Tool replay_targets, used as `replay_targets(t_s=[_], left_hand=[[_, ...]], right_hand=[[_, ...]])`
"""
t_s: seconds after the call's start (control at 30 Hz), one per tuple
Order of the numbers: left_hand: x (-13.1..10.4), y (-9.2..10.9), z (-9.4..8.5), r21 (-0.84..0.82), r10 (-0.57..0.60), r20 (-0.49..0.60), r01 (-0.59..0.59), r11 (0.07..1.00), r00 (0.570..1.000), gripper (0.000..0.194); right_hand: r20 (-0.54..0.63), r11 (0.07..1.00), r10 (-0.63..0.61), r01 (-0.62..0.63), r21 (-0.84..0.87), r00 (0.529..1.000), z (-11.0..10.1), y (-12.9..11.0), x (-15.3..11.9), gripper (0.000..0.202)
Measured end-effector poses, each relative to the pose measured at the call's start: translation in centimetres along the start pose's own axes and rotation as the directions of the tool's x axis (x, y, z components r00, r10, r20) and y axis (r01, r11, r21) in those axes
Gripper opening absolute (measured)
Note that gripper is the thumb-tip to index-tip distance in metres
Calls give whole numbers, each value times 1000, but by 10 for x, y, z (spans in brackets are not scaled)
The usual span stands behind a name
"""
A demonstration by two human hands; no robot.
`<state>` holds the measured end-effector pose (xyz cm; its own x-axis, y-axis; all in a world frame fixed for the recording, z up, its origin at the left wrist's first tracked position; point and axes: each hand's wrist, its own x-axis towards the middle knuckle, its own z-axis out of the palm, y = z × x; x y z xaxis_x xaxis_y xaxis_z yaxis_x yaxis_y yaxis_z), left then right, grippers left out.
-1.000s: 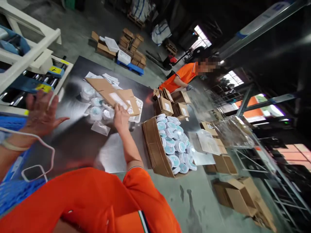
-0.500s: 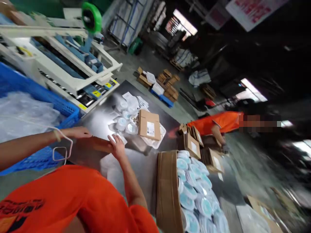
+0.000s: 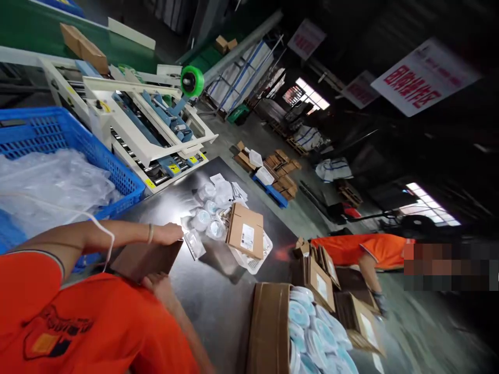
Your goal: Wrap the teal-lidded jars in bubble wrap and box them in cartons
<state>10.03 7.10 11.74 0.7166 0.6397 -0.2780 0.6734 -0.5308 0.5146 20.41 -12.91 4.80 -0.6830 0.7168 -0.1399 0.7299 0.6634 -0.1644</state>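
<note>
A brown cardboard box (image 3: 144,259) is tilted up close against my body, one broad face in shadow. My left hand (image 3: 170,234) is closed on its far upper corner, the forearm stretched across from the left. Around the near edge curl the fingers of my right hand (image 3: 156,283), partly hidden by the cardboard and my shirt. Just beyond my left hand lies a small clear packet (image 3: 194,244). Several round clear-wrapped tubs (image 3: 201,219) sit behind it, beside a white basket (image 3: 255,266) with a flat labelled carton (image 3: 245,231) on top.
On the left a blue crate (image 3: 127,192) holds clear plastic bags. A roller machine (image 3: 156,140) adjoins the metal table (image 3: 228,296). At front right stands a big carton (image 3: 268,322) full of blue-lidded tubs. A co-worker (image 3: 356,252) is by folded cartons (image 3: 322,285).
The box has turned from nearly edge-on to showing a broad face. My right hand has drawn back toward my body, and my left hand has moved to the far corner. The view has shifted.
</note>
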Motion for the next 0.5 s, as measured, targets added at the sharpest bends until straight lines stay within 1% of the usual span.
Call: replay_targets(t_s=[0.03,0.1,0.17,0.2,0.27,0.33,0.37,0.4,0.43,0.47,0.5], left_hand=[[-2,-1,-2,9,13,-20,-13,1000,1000,13],[-9,-12,-8,30,26,-84,-23,999,996,20],[-17,-27,-16,59,19,-168,-9,998,986,27],[-21,-33,-18,75,10,-207,5,997,978,30],[-25,-42,-19,103,-7,-254,34,994,967,31],[-26,-45,-15,118,-9,-253,40,992,967,27],[-26,-45,-12,121,-1,-241,31,992,970,25],[-25,-44,-8,121,14,-228,14,993,974,23],[-24,-44,-5,118,34,-214,-9,993,976,20],[-24,-44,-2,114,63,-201,-40,993,978,18],[-24,-46,0,107,95,-191,-76,991,977,14]], right_hand=[[30,999,47,-47,14,998,-8,0,-3,20],[54,979,199,-201,27,978,-29,4,-10,22],[76,925,377,-380,31,923,-51,9,-9,27],[87,896,439,-443,34,894,-61,10,-5,27],[106,848,521,-528,50,847,-74,9,13,24],[109,808,579,-586,56,808,-82,6,38,24],[104,800,591,-598,53,800,-84,5,50,24],[114,810,576,-584,55,810,-85,5,62,23],[141,834,535,-547,67,833,-87,8,72,23],[183,866,469,-490,94,864,-89,12,79,24],[255,897,374,-417,144,892,-90,19,84,25]])
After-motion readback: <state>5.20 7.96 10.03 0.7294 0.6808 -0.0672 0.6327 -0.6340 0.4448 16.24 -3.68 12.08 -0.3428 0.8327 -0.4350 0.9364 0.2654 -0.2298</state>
